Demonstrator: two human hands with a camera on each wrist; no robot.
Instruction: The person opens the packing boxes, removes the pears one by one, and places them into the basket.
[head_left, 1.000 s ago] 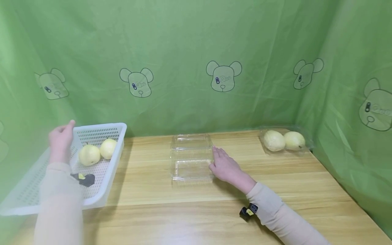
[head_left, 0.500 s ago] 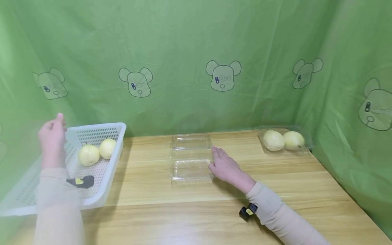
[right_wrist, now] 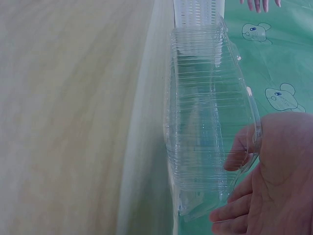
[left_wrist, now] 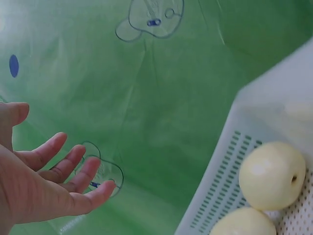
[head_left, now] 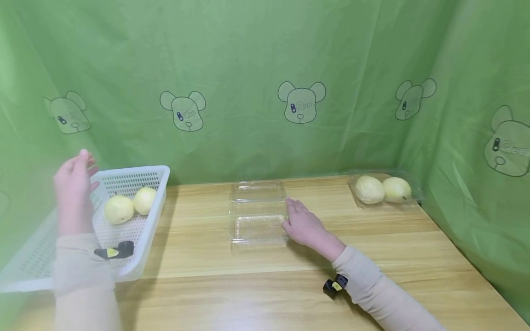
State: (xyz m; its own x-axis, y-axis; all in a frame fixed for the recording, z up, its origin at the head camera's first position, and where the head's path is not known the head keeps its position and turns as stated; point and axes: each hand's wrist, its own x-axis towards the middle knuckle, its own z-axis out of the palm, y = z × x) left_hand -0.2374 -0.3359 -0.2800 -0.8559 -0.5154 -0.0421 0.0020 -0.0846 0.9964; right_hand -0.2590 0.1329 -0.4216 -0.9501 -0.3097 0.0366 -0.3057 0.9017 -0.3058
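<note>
My left hand (head_left: 74,186) hovers over the far left part of a white perforated plastic basket (head_left: 147,233), holding nothing. In the left wrist view its fingers are spread and loosely bent, apart from the pale yellow pears. Two of these, a nearer pear (head_left: 118,209) and a farther pear (head_left: 145,201), lie inside the basket. My right hand (head_left: 306,225) rests at the right side of a clear plastic clamshell container (head_left: 260,228), which stands opened on the table. From the right wrist view, its thumb (right_wrist: 239,149) lies along the container's edge with the fingers extended below.
At the far right of the wooden table (head_left: 215,294) sits another clear container with two pale fruits, a left fruit (head_left: 370,190) and a right fruit (head_left: 396,190). A green curtain (head_left: 244,147) with bear prints surrounds the table's back and sides.
My left hand has shifted slightly left and up over the basket, then turned so that its fingers show opened out. The right hand and the clamshell container have stayed in place.
</note>
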